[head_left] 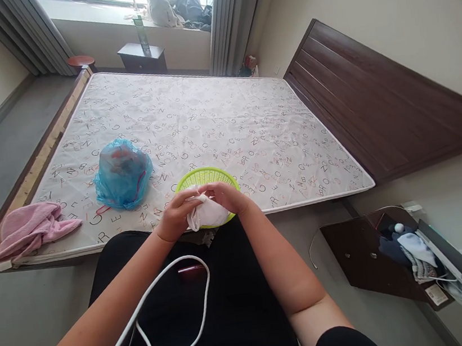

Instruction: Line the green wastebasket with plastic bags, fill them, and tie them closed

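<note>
Both of my hands are at a white plastic bag (214, 214) with a gathered, knotted-looking top; what is inside cannot be made out. My left hand (176, 211) pinches the bag's top from the left. From the other side, my right hand (226, 195) has its fingers closed on the same gathered plastic. Under and behind the bag sits a lime-green plastic basket (206, 175), partly hidden by my hands, at the mattress's near edge. Left of the basket, a blue plastic bag (124, 175) with blurred reddish contents rests on the mattress.
The letter-patterned mattress (207, 119) spreads ahead, with a dark wooden headboard (375, 103) at right. A pink towel (36, 227) lies at its near left corner. A dark cabinet (361, 255) with clothes stands at lower right. A white cable (174, 260) loops before my torso.
</note>
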The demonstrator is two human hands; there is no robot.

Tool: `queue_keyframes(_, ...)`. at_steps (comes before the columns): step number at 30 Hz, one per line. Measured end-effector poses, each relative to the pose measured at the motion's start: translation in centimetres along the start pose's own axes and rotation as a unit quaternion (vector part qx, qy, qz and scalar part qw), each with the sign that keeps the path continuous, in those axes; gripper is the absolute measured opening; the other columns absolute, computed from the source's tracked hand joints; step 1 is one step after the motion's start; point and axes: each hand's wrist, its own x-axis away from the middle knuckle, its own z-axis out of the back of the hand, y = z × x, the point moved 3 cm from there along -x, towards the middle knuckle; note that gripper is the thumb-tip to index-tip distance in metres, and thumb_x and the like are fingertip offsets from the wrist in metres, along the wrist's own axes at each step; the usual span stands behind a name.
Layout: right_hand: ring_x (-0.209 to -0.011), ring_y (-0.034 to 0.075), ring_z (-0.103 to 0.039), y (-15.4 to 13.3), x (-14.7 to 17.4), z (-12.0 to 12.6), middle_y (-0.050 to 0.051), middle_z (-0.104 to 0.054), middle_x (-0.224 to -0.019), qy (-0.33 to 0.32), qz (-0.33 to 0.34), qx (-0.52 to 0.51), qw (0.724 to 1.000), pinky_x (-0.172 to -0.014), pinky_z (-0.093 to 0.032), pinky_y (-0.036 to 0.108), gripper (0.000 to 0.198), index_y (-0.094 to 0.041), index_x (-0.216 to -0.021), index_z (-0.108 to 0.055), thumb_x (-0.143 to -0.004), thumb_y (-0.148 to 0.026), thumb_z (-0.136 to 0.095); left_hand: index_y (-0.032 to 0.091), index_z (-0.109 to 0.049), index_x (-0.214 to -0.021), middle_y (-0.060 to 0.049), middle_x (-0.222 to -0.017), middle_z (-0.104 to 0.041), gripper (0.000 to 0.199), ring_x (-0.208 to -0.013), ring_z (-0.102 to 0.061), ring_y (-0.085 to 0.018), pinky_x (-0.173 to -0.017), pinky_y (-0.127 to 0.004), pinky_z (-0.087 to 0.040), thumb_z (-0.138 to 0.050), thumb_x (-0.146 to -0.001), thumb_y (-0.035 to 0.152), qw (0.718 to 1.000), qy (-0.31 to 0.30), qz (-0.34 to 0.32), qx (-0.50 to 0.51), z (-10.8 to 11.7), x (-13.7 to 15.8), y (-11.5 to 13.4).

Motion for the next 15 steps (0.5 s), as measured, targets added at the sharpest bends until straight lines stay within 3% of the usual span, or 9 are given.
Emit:
queue_keyframes(4,-0.076,0.014,-0.063,-0.4,-0.1,-1.4,0.001,-0.071,-0.086,-0.018,0.003,-0.005,1.0,-0.068,-0.05,0.025,0.041,-0.019,-0.092,-0.075,-0.083,-0.06,-0.072,0.024,-0.079,-0.102,-0.011,-0.115,-0.073,0.016,-0.119,-0.065,-0.026,-0.106,-0.044,-0.053,-0.065,-0.096,0.029,0.997,-0.018,-0.056,-0.047,-0.5,-0.3,0.2)
queue_keyframes(7,-0.072,0.014,-0.064,0.1,-0.6,-1.7,0.002,-0.071,-0.083,0.006,0.004,-0.077,0.997,-0.067,-0.052,0.026,0.043,-0.018,-0.091,-0.074,-0.078,-0.059,-0.078,0.024,-0.077,-0.113,-0.011,-0.132,-0.069,0.023,-0.135,-0.055,-0.027,-0.114,-0.048,-0.047,-0.059,-0.098,0.023,0.991,-0.045,-0.088,-0.088,-0.9,-0.4,0.4)
queue_keyframes(11,-0.053,0.008,-0.05,0.8,-1.8,1.7,-0.004,-0.058,-0.061,0.161,0.023,-0.168,0.972,-0.049,-0.042,0.02,0.043,-0.016,-0.082,-0.07,-0.073,-0.057,-0.083,0.023,-0.075,-0.119,-0.011,-0.15,-0.057,0.028,-0.152,-0.034,-0.031,-0.121,-0.056,-0.036,-0.055,-0.099,0.022,0.99,-0.058,-0.07,-0.104,-0.6,0.6,0.4)
queue_keyframes(13,-0.047,0.005,-0.042,0.5,-2.0,4.8,-0.007,-0.051,-0.055,0.258,0.033,-0.2,0.945,-0.042,-0.032,0.017,0.04,-0.016,-0.077,-0.066,-0.075,-0.052,-0.084,0.022,-0.074,-0.117,-0.012,-0.144,-0.063,0.029,-0.148,-0.042,-0.029,-0.121,-0.056,-0.037,-0.052,-0.099,0.019,0.993,-0.05,-0.059,-0.092,-0.1,1.7,0.4)
queue_keyframes(15,-0.045,0.004,-0.04,-0.1,-1.8,7.9,-0.007,-0.05,-0.055,0.338,0.03,-0.212,0.916,-0.04,-0.03,0.016,0.036,-0.017,-0.073,-0.063,-0.078,-0.046,-0.083,0.022,-0.073,-0.116,-0.012,-0.134,-0.07,0.029,-0.136,-0.057,-0.027,-0.118,-0.053,-0.042,-0.05,-0.1,0.016,0.993,-0.082,-0.055,-0.061,0.1,3.1,0.3)
